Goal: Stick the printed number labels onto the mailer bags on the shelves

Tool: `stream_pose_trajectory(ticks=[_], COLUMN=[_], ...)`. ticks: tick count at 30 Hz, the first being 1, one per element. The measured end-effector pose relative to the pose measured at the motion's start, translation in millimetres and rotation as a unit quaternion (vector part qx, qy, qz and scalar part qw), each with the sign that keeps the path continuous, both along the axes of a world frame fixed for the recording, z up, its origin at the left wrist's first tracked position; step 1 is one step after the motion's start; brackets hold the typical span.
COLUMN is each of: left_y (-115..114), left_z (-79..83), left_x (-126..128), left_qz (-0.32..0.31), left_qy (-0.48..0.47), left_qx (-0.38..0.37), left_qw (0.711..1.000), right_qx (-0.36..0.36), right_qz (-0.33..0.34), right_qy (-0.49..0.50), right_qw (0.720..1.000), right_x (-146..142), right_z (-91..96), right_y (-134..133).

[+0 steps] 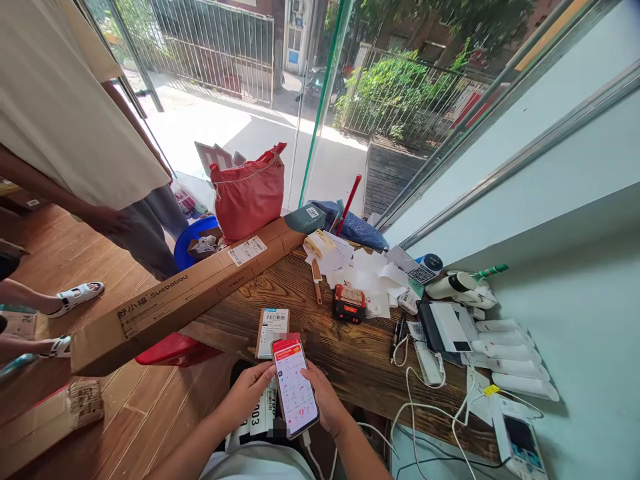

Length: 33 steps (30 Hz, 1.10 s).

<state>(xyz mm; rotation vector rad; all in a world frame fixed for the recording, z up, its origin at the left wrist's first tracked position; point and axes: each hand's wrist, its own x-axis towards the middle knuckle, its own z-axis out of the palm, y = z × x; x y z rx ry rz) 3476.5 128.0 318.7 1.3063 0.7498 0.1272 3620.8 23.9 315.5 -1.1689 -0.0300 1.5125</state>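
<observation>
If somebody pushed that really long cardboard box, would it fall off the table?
Probably. The long cardboard box hangs well past the wooden table's edge, so a nudge might tip it. It looks stiff, likely swinging as one piece. Its length probably makes it awkward to lift.

A smartphone (295, 387) with a lit screen, red banner on top and white rows below, is cradled between both grips, tilted face-up, charging cable (313, 460) plugged in at its lower end.

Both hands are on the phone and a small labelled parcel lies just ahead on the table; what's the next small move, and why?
Probably tilt the phone toward the small parcel: both the left hand and right hand hold it with its screen lit, and the parcel's label faces up just beyond it.
</observation>
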Motion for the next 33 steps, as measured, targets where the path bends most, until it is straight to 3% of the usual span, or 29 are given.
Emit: stream_pose_trajectory(ticks=[6, 12, 19, 23, 33], left_y=[-0.7, 7.7, 15.1, 17.3, 16.3], left_z=[-3.2, 14.0, 26.0, 27.4, 25.7], left_x=[-4.4, -9.2, -9.0, -8.0, -12.0], left_qz=[-0.007, 0.014, 0.097, 0.110, 0.096], left_qy=[-0.010, -0.010, -0.018, -0.039, -0.034], left_qx=[-0.023, -0.047, -0.058, -0.069, -0.062], left_qw=[1.000, 0.999, 0.993, 0.991, 0.993], right_qx=[-0.021, -0.071, -0.024, 0.006, 0.005], right_qz=[-0.004, -0.008, 0.016, 0.009, 0.003], right_qy=[-0.022, -0.015, -0.007, -0.002, -0.008], right_qw=[1.000, 0.997, 1.000, 1.000, 1.000], right_x=[-3.1, -11.4, -16.8, -16.6, -19.5], right_z=[7.5, 15.6, 40.8, 52.3, 49.5], right_y=[-2.1, 12.8, 31.5, 36.4, 35.8])
